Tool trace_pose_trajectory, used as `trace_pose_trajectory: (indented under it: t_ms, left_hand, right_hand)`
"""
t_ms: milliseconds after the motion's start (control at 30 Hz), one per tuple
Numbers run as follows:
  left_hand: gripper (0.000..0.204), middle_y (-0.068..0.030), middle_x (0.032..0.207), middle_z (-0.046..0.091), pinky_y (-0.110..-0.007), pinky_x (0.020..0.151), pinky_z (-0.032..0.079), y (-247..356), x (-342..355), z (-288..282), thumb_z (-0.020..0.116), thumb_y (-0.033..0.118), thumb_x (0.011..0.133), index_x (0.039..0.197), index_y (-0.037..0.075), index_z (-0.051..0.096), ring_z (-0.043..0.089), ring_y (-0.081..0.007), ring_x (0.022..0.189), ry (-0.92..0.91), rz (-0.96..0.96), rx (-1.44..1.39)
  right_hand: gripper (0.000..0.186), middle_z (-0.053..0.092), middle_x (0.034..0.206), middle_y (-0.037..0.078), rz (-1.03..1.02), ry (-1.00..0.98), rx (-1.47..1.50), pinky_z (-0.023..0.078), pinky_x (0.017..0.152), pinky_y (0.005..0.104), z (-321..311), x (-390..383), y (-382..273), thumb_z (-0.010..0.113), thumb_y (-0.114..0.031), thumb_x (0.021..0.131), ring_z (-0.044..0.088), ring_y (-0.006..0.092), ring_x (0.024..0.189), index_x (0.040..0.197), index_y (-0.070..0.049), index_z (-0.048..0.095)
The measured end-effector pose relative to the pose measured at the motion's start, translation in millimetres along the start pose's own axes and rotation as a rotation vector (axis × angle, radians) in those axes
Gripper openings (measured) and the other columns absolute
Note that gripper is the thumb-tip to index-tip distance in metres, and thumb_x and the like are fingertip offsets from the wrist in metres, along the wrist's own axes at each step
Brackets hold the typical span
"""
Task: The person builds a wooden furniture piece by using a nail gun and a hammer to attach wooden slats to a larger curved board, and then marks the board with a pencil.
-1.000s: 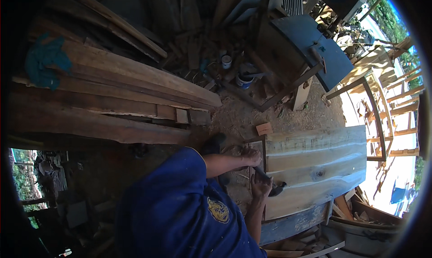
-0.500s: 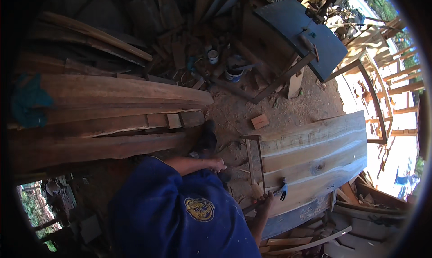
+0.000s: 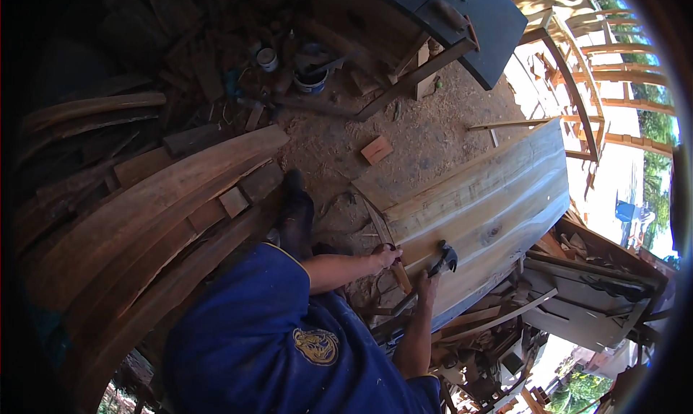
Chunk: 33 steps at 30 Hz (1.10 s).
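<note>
My right hand [image 3: 427, 287] is wrapped around the handle of a claw hammer [image 3: 448, 258]. Its dark head is over the pale wooden panel [image 3: 498, 208]. At the panel's near left corner, my left hand [image 3: 388, 256] is closed, fingers pinched together. Whatever it may hold is too small to make out. Just beside that hand is a narrow wooden frame piece [image 3: 380, 226] along the panel's left end. The panel has light streaks and a dark knot.
Long rough planks [image 3: 166, 190] are stacked at the left. A small wood block [image 3: 376, 150] lies on the dirt floor. Beyond it are a paint bucket [image 3: 310, 82] and a dark tabletop [image 3: 462, 24]. Scrap wood and a pale cabinet-like piece [image 3: 570, 306] fill the right side.
My left hand has moved right, up to the panel's end. My right hand has brought the hammer farther forward over the panel. The whole view has turned and shifted.
</note>
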<state>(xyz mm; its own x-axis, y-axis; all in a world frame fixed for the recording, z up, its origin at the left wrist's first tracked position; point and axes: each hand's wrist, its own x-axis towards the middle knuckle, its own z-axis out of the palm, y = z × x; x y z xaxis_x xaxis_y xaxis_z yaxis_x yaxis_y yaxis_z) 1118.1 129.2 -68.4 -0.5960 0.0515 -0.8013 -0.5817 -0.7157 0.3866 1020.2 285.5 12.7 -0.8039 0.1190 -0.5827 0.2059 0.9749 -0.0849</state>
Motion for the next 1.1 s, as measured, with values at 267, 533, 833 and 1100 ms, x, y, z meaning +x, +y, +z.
trace_pose_trajectory:
  t_ms: [267,533,833,1100]
  left_hand:
    - [0.037,-0.0036,0.089,0.070,-0.031,0.064,0.050,-4,-2,-1,0.060,0.041,0.101,0.102,0.004,0.066,0.066,-0.0141,0.078,0.068,0.174,0.120]
    - [0.040,-0.0139,0.094,0.073,-0.038,0.073,0.055,-25,34,-6,0.056,0.036,0.104,0.103,-0.002,0.067,0.071,-0.0236,0.080,0.354,0.358,0.350]
    - [0.035,-0.0109,0.091,0.072,-0.037,0.067,0.055,-21,12,7,0.055,0.032,0.104,0.107,-0.002,0.065,0.070,-0.0189,0.077,0.469,0.460,0.413]
    - [0.030,-0.0101,0.086,0.069,-0.035,0.063,0.056,-7,-8,24,0.063,0.029,0.100,0.100,-0.001,0.064,0.069,-0.0195,0.075,0.269,0.329,0.115]
  right_hand:
    - [0.054,0.067,0.107,0.025,-0.196,0.050,0.214,0.058,0.060,0.0415,26,39,52,0.065,-0.028,0.092,0.073,0.0327,0.078,0.132,0.005,0.048]
    - [0.064,0.068,0.112,0.026,-0.417,0.052,0.252,0.057,0.087,0.0431,20,31,35,0.076,-0.027,0.082,0.069,0.0363,0.103,0.132,0.004,0.050]
    - [0.060,0.072,0.089,0.022,-0.343,0.028,0.257,0.057,0.074,0.0456,22,27,41,0.078,-0.027,0.079,0.072,0.0369,0.079,0.124,0.004,0.053]
    - [0.056,0.073,0.090,0.022,-0.514,0.175,0.164,0.057,0.079,0.0464,14,27,53,0.078,-0.030,0.078,0.073,0.0371,0.083,0.119,0.004,0.059]
